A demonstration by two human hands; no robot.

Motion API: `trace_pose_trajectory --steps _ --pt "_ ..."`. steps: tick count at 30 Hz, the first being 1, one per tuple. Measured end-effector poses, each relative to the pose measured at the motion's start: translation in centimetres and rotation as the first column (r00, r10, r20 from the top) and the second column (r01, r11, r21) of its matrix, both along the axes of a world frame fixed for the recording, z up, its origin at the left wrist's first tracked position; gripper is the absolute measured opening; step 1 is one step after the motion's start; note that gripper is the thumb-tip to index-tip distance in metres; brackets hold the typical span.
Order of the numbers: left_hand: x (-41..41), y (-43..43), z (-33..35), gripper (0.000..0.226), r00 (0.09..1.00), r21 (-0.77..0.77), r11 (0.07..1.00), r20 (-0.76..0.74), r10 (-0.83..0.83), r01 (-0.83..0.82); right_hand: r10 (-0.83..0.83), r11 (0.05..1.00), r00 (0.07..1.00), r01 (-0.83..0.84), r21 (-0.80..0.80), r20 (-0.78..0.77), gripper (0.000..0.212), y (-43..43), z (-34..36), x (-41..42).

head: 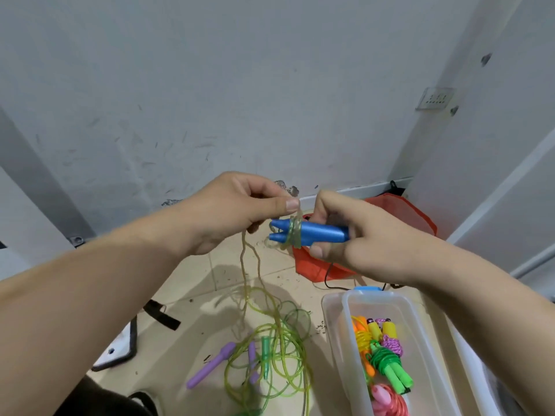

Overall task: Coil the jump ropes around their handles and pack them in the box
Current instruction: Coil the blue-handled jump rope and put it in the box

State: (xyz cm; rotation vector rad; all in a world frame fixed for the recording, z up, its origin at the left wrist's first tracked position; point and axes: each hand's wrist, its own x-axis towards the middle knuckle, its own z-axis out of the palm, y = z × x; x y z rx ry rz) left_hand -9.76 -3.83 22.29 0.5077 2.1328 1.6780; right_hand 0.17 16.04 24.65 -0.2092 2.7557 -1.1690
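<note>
My right hand grips two blue handles held side by side, pointing left. A few turns of clear yellowish rope circle the handles near their tips. My left hand pinches that rope just above the handles, and the rest hangs down to the floor. On the tiles below lies a loose tangle of green rope with purple handles and a green handle. The clear plastic box at lower right holds several coiled ropes in orange, yellow, purple, green and pink.
A red mesh bag lies on the floor behind my hands, by the wall. A black strap and a white device sit at lower left. A wall socket is on the right wall. Debris dots the tiles.
</note>
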Motion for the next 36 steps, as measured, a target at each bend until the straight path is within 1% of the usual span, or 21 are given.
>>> trace_pose_trajectory --steps 1,3,5,7,9,11,13,15,16,18,20,22,23,25,28,30,31,32,33,34,36 --pt "0.1 -0.1 -0.2 0.017 0.996 0.041 0.999 0.086 -0.004 0.000 -0.016 0.995 1.000 0.016 -0.096 0.010 0.028 -0.1 0.2 0.3" --pt "0.5 0.5 -0.5 0.008 0.975 0.119 0.993 0.219 -0.034 0.008 -0.084 0.961 0.996 0.090 -0.263 0.032 0.023 -0.4 0.7 0.6" --pt "1.3 1.5 -0.8 0.010 0.955 0.145 0.989 0.291 -0.055 0.012 -0.165 0.898 0.984 0.180 -0.402 0.073 0.020 -0.6 0.8 0.6" --pt "2.1 2.4 -1.0 0.019 0.959 0.102 0.994 0.275 -0.071 0.044 -0.274 0.822 0.955 0.294 -0.487 0.115 0.019 -0.5 0.4 0.2" --pt "3.1 2.9 -0.9 0.030 0.969 -0.021 0.988 0.199 -0.145 0.152 -0.386 0.749 0.909 0.409 -0.521 0.159 0.016 0.1 -0.1 -0.5" --pt "3.8 3.2 -0.7 0.030 0.962 -0.117 0.965 0.170 -0.211 0.233 -0.491 0.741 0.856 0.508 -0.440 0.160 0.015 1.2 -0.8 -1.1" --pt "3.7 3.1 -0.3 0.029 0.968 -0.187 0.954 0.137 -0.211 0.235 -0.568 0.809 0.822 0.568 -0.151 0.045 0.018 2.5 -1.8 -1.5" --pt "3.0 2.8 0.3 0.025 0.984 -0.236 0.955 0.027 -0.178 0.179 -0.501 0.855 0.864 0.504 0.125 -0.055 0.021 2.8 -2.5 -1.6" --pt "2.6 2.6 0.5 0.023 0.986 -0.236 0.961 -0.046 -0.161 0.146 -0.444 0.868 0.893 0.449 0.213 -0.075 0.024 2.4 -2.6 -1.5" --pt "2.0 2.3 0.9 0.019 0.975 -0.195 0.977 -0.188 -0.122 0.085 -0.314 0.895 0.944 0.331 0.299 -0.105 0.029 1.5 -2.4 -1.5" --pt "1.5 2.0 1.0 0.017 0.951 -0.142 0.989 -0.299 -0.084 0.043 -0.184 0.930 0.974 0.215 0.297 -0.130 0.031 0.6 -1.5 -1.3" --pt "1.0 1.6 0.9 0.013 0.934 -0.103 0.994 -0.350 -0.067 0.033 -0.100 0.962 0.984 0.134 0.239 -0.149 0.030 0.0 -0.6 -1.1" --pt "0.7 1.3 0.8 0.010 0.946 -0.066 0.997 -0.318 -0.062 0.043 -0.069 0.976 0.988 0.095 0.195 -0.136 0.029 -0.3 -0.1 -0.9" --pt "0.5 0.9 0.6 0.011 0.980 0.006 0.998 -0.191 -0.057 0.060 -0.027 0.997 0.997 0.032 0.064 -0.078 0.029 -0.7 0.5 -0.3" --pt "0.5 0.9 0.1 0.013 0.999 0.021 0.999 0.045 -0.031 0.030 -0.095 0.979 0.995 0.091 -0.184 -0.016 0.031 -1.1 1.2 0.2" --pt "0.7 1.2 -0.4 0.030 0.976 0.071 0.997 0.213 -0.053 0.039 -0.195 0.934 0.981 0.187 -0.306 0.005 0.029 -1.0 1.3 0.2" --pt "0.9 1.4 -0.6 0.031 0.958 0.107 0.993 0.275 -0.080 0.052 -0.243 0.900 0.970 0.235 -0.366 0.027 0.028 -0.9 1.3 0.2" --pt "1.3 1.7 -0.6 0.024 0.947 0.127 0.989 0.305 -0.106 0.069 -0.281 0.860 0.958 0.276 -0.430 0.054 0.027 -0.9 1.1 0.1" --pt "1.7 2.1 -0.7 0.014 0.942 0.132 0.988 0.311 -0.124 0.086 -0.312 0.812 0.946 0.313 -0.493 0.086 0.027 -0.8 0.9 0.0" --pt "2.0 2.5 -0.8 0.012 0.944 0.122 0.987 0.301 -0.135 0.102 -0.340 0.761 0.933 0.348 -0.548 0.120 0.027 -0.7 0.6 -0.3" --pt "2.6 3.1 -1.0 0.022 0.964 0.056 0.991 0.232 -0.129 0.119 -0.388 0.680 0.903 0.415 -0.604 0.184 0.027 -0.1 -0.1 -0.8"
